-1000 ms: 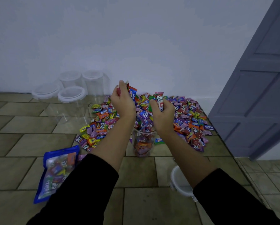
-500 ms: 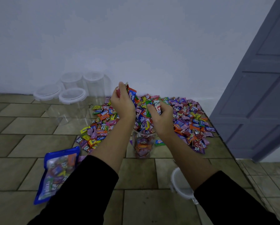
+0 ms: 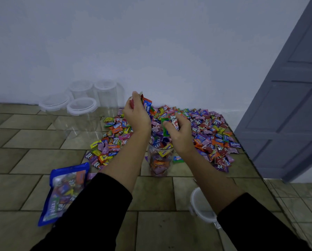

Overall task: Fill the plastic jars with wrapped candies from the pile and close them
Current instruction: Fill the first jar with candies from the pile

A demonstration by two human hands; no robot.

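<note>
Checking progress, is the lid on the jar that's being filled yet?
No, the jar stands open, with candies heaped at its mouth.

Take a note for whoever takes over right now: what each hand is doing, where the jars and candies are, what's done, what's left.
Left hand and right hand each hold wrapped candies over the nearly full open clear plastic jar.
Colourful candy pile lies behind it; a white-rimmed lid lies by the right forearm.
Four lidded clear jars by the wall look empty.
To do: drop candies, close jar, fill the rest.
</note>
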